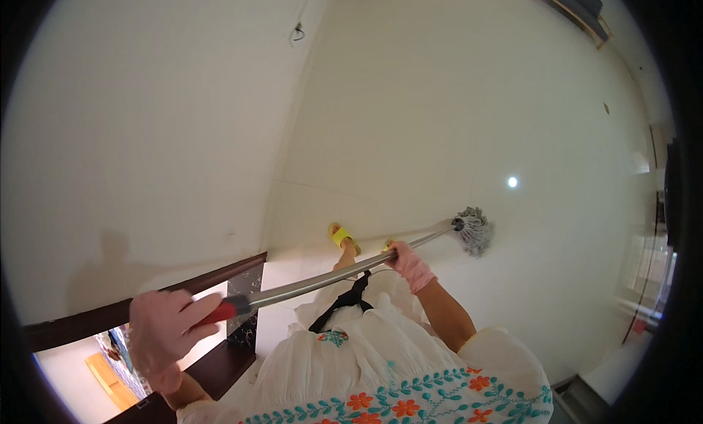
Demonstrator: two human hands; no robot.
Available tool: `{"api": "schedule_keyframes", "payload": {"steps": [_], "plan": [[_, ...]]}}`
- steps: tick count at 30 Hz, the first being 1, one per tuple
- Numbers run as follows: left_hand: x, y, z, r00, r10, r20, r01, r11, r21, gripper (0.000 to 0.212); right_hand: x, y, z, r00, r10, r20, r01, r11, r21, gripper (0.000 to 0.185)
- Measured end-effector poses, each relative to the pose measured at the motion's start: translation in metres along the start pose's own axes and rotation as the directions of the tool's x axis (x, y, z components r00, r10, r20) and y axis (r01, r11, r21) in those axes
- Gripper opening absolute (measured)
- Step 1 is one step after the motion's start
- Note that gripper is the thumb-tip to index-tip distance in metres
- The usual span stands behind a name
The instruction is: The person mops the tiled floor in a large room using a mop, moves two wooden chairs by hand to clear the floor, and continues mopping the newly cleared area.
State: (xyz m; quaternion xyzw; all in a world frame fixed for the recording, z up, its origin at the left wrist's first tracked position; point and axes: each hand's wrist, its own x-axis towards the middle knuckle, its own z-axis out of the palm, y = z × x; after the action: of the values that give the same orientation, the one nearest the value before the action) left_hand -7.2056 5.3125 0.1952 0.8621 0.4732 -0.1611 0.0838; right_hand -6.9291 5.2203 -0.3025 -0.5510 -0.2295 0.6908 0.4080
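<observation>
A string mop with a metal handle [313, 284] slants across the view in front of my body. My left hand [170, 328], in a pink glove, is closed around the red grip [221, 312] at the handle's top end. Lower down the pole, my right hand [405, 262], also pink-gloved, grips the metal shaft. The grey-and-white mop head [475, 232] rests on the pale floor [439, 122] to the right, its strands spread and slightly blurred. One yellow slipper [343, 237] shows beside the pole; the other is mostly hidden behind my right hand.
A white wall [165, 138] rises on the left, with loose wires [298, 32] sticking out. Dark door trim [203, 275] frames a doorway at lower left. A dark-cushioned wooden seat [576, 6] stands at the far upper right. A small brown scrap [606, 109] lies on the floor.
</observation>
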Motion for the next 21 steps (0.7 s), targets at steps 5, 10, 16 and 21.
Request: {"api": "schedule_keyframes", "payload": {"steps": [5, 10, 16, 21], "plan": [[-0.088, -0.045, -0.027, 0.968, -0.163, -0.191, 0.174, 0.984, 0.043, 0.034, 0.033, -0.033, 0.145, 0.884, -0.143, 0.445, 0.331, 0.864, -0.379, 0.017], [-0.148, -0.043, -0.065, 0.941, -0.337, -0.044, 0.339, 0.94, 0.041, 0.053, 0.044, -0.065, 0.285, 0.591, -0.365, 0.719, 0.671, 0.717, -0.187, 0.02], [-0.068, -0.004, -0.082, 0.605, -0.796, 0.015, 0.792, 0.6, -0.115, 0.026, 0.109, -0.039, 0.378, 0.685, 0.201, 0.7, -0.028, 0.968, -0.25, 0.013], [-0.025, 0.019, -0.078, 0.473, -0.878, 0.068, 0.869, 0.452, -0.201, 0.029, 0.137, -0.069, 0.356, 0.625, -0.242, 0.742, 0.524, 0.835, -0.169, 0.014]]}}
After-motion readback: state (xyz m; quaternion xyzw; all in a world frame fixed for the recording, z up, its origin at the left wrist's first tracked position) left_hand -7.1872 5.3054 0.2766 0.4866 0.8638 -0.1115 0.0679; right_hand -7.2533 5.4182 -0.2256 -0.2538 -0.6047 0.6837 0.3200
